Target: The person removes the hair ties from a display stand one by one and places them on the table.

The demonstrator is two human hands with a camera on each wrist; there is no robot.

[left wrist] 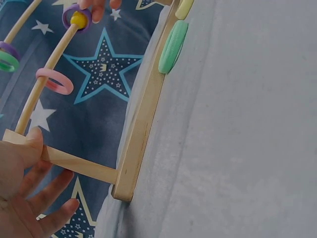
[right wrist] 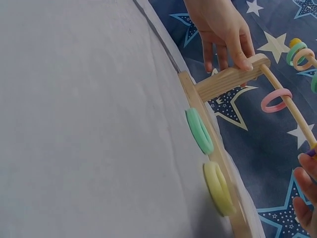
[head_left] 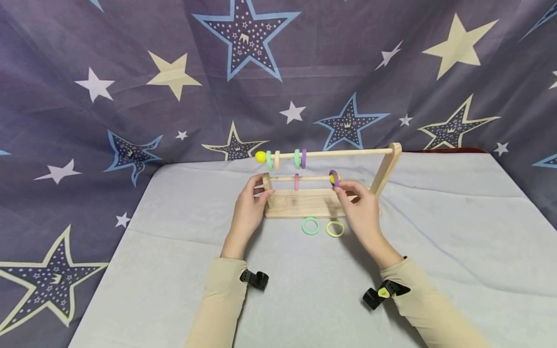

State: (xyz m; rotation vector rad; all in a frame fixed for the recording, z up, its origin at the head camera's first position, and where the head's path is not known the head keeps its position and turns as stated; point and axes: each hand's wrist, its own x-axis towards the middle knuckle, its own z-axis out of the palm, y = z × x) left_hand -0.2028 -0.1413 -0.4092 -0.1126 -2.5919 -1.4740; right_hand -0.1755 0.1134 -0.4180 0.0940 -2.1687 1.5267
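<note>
A wooden stand has a base (head_left: 300, 205) and two rods. My left hand (head_left: 250, 205) grips its short post (left wrist: 79, 165), thumb on one side. From that post runs the lower rod (head_left: 315, 179), carrying a pink ring (left wrist: 58, 82) and tipped with a yellow ball (left wrist: 79, 19). At that tip my right hand (head_left: 363, 208) pinches a purple ring (left wrist: 66, 19), which appears around the ball. Green, peach and purple rings hang on the upper rod (head_left: 344, 153). In front of the base lie a green ring (right wrist: 199, 131) and a yellow ring (right wrist: 218, 188).
The stand's tall post (head_left: 385, 169) rises at the right, just beyond my right hand. A pale cloth (head_left: 304, 299) covers the table. Behind it hangs a dark star-patterned curtain (head_left: 330, 63).
</note>
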